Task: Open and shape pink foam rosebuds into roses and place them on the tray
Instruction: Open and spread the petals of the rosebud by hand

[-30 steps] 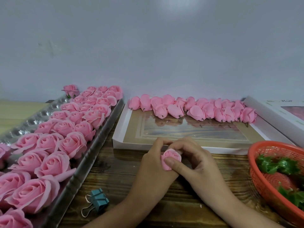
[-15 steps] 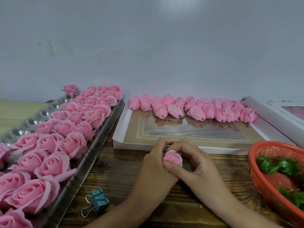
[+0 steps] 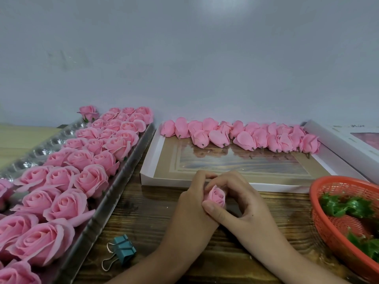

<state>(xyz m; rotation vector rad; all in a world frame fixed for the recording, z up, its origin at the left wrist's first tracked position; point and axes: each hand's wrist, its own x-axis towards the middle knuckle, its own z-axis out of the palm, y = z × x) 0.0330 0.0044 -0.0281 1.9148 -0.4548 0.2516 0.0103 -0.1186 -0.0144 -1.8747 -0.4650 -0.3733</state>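
Rosebud change: the small pink foam rosebud (image 3: 215,196) has tipped its mouth toward the camera since a second ago. The right thumb has slid from across its face down to its base, so the spiral centre now shows.
Left hand: the left hand (image 3: 190,203) curls round the bud from behind, fingertips at its top.
Right hand: the right hand (image 3: 246,203) pinches it, thumb below and fingers arched over.
Task meaning: the outer petals look barely spread, so shaping seems only begun. The bud is held over the dark wooden table (image 3: 143,218), not on the tray.
Tray: the long silver plastic tray (image 3: 114,193) on the left carries rows of opened pink foam roses (image 3: 61,193).
Supply: a row of closed pink buds (image 3: 246,136) lies on a flat white box lid (image 3: 147,167).
Writing: grey print on the white box at far right (image 3: 352,126) is too blurred to read. No brand shows.
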